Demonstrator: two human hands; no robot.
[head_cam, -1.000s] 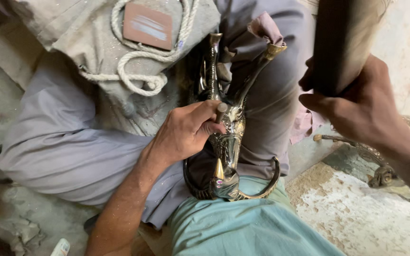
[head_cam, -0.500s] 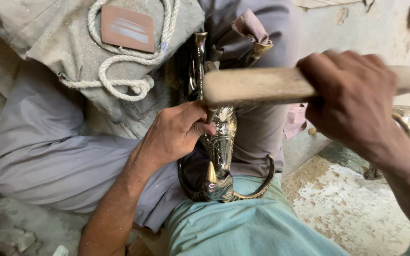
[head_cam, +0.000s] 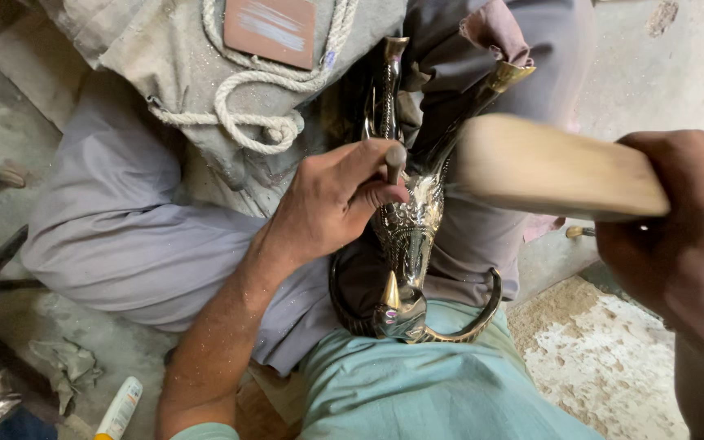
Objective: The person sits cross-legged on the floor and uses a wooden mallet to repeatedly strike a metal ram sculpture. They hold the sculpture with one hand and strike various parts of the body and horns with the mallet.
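Mallet down at the punch

The right hand (head_cam: pixel 678 244) brings the wooden mallet (head_cam: pixel 552 167) from upright a second ago, through level half a second ago, down to a slight tilt now, its blurred end just beside the punch (head_cam: pixel 395 159) top; the left hand (head_cam: pixel 336 195) shifts from lying over the ornate metal piece (head_cam: pixel 409 228) to pinching that punch upright, its round head now showing above the fingers; the rope loop (head_cam: pixel 246 122) sits lower in view.
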